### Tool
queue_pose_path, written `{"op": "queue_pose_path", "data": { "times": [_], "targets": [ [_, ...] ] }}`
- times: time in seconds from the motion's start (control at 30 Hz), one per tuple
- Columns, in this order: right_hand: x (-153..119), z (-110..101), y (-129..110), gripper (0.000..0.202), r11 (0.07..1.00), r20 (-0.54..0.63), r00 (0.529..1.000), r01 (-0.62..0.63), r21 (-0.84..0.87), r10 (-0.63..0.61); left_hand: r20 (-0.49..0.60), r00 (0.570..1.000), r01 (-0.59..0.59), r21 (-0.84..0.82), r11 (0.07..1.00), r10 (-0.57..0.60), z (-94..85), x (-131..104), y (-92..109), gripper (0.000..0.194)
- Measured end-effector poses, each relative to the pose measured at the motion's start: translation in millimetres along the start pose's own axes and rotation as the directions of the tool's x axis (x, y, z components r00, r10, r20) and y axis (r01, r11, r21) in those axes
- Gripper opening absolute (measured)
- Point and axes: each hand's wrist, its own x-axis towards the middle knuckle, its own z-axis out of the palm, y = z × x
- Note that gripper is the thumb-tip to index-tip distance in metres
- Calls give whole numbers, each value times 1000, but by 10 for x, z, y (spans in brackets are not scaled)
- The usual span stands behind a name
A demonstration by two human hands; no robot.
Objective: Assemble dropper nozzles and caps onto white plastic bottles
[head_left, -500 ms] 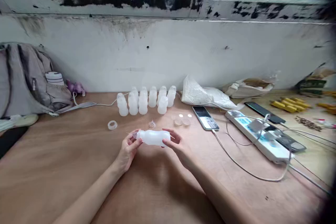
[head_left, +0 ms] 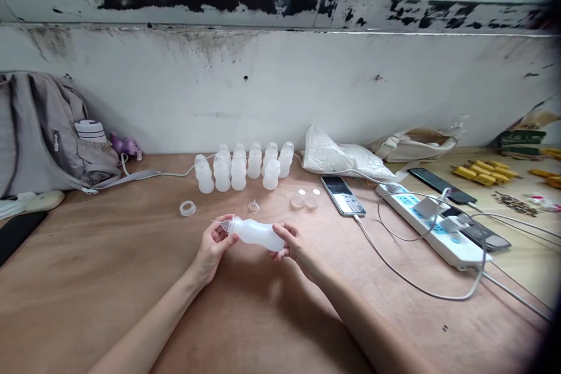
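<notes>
We hold the frosted baby bottle sideways above the table, our left hand gripping its collar, our right hand its base. It looks light, smooth, slightly yielding; the collar seems the firmest hold.

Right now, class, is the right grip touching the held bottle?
Touching: the head view shows the right grip holding the bottle at its base end, thumb across it.

Forearms slant inward; left grip and right grip curl, facing each other.
</notes>
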Motion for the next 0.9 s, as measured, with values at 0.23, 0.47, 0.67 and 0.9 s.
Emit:
{"op": "queue_pose_path", "data": {
  "times": [0.23, 0.47, 0.67, 0.9],
  "targets": [
    [19, -40, 11, 33, 994, 80, 996, -36, 105, 27, 61, 998, -27, 123, 992, 20, -24, -2, 36, 40],
    [-15, -4, -53, 37, 996, -52, 997, 45, -82, -49, 36, 999, -17, 92, 996, 14, -34, 20, 13, 39],
    [-39, -18, -100, 55, 979, 114, 979, 181, -95, -170, 18, 1000, -10, 81, 997, 8, -48, 38, 25, 40],
    [-6, -57, -82, 41, 995, 144, 989, -25, -96, 39, 63, 997, 43, 18, 999, -44, -98, 63, 13, 39]
  ]
}}
